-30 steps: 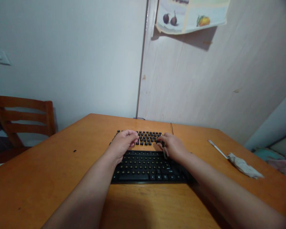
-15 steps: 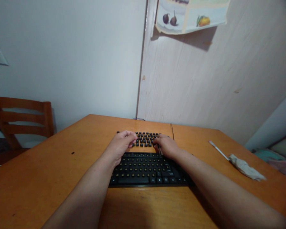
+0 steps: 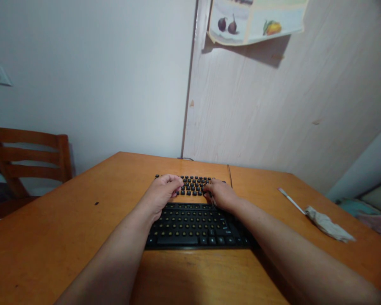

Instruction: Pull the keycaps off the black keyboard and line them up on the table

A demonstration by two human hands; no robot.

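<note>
A black keyboard (image 3: 184, 228) lies on the table in front of me. Most of its keys lack their caps and show small yellowish stems, while the bottom row and some right-hand keys have caps. Behind it, loose black keycaps (image 3: 193, 186) are laid out in rows. My left hand (image 3: 165, 188) is at the left of these rows, thumb and fingers pinched together; what is between them is hidden. At the right end of the rows, my right hand (image 3: 222, 195) is closed with its fingertips down at the caps. A thin metal wire tool (image 3: 213, 201) sticks out from under it.
A small dark piece (image 3: 96, 203) lies on the wooden table (image 3: 66, 228) to the left. Toward the right are a brush (image 3: 291, 200) and a crumpled cloth (image 3: 328, 224). A cable (image 3: 230, 176) runs near the wall. A wooden chair (image 3: 31, 159) stands at left.
Both hands stay almost where they were, with only a very slight shift of the right fingertips. The view itself has moved a little.
</note>
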